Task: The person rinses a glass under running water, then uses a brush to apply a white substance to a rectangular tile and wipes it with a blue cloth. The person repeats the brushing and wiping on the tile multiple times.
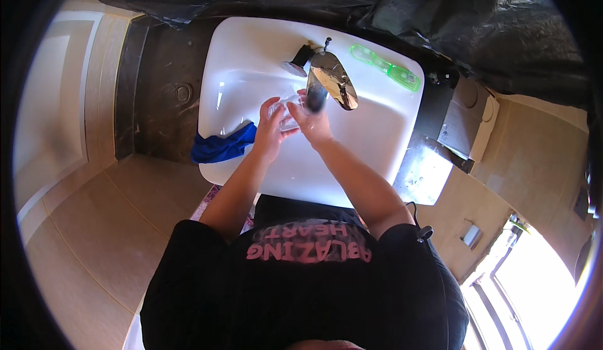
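Observation:
Both my hands are over the basin of a white sink (295, 161). Between them is a clear, see-through container (287, 122); its exact kind cannot be made out. My left hand (271, 128) curls round its left side, fingers bent. From the right, my right hand (314, 125) grips it, partly covered by the shiny metal faucet (336, 81). A dark blurred patch under the spout hides some of the right fingers. Left of my left hand, a blue cloth (223, 146) drapes over the sink's left rim.
On the sink's back right ledge lies a green see-through plastic brush-like item (386, 67). A small round disc (294, 68) sits beside the faucet. Black plastic sheeting (427, 10) hangs behind. Dark countertop (166, 92) flanks the sink; a bright window (531, 281) is at lower right.

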A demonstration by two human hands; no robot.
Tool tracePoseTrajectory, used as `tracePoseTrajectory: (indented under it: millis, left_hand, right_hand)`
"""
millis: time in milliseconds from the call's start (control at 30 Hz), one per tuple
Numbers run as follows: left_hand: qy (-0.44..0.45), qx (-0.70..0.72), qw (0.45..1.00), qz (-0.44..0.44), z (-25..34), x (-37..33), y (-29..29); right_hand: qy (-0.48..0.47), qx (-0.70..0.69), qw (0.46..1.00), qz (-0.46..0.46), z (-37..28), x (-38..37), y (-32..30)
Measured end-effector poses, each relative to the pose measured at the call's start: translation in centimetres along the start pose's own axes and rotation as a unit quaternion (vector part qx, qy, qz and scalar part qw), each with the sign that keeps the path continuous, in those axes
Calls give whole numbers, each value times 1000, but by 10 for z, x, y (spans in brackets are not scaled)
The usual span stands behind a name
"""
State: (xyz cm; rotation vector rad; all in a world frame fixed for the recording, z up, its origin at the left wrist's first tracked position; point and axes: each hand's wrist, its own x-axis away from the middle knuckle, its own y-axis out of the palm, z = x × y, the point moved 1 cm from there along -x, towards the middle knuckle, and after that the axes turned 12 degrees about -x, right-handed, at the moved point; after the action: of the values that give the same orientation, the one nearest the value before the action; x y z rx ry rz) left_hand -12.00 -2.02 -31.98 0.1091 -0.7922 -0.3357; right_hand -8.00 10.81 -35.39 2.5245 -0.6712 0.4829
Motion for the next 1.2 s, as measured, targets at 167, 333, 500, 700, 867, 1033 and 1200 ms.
tracePoseTrajectory:
  millis: [167,333,500,700,867,1033,1200]
  left_hand:
    - [-114,130,984,-46,-35,-34,-4]
    - [-46,134,987,-75,-61,-51,11]
    - [-62,184,978,-81,-50,-56,25]
    - [-154,129,961,-190,-18,-73,32]
    - [-7,21,997,-79,-12,-49,46]
    - [322,-322,887,73,-19,-28,39]
    - [390,-424,811,101,-7,-16,22]
  right_hand:
    - [-239,267,934,-4,-8,20,-7]
    - [-223,306,924,59,-8,23,-17]
    - [-138,342,926,76,-24,29,-7]
    - [-244,364,898,41,-10,34,-21]
    - [-87,71,993,42,-7,34,-36]
    - [235,-431,871,-6,-15,23,-34]
    - [198,-334,916,104,-10,0,-14]
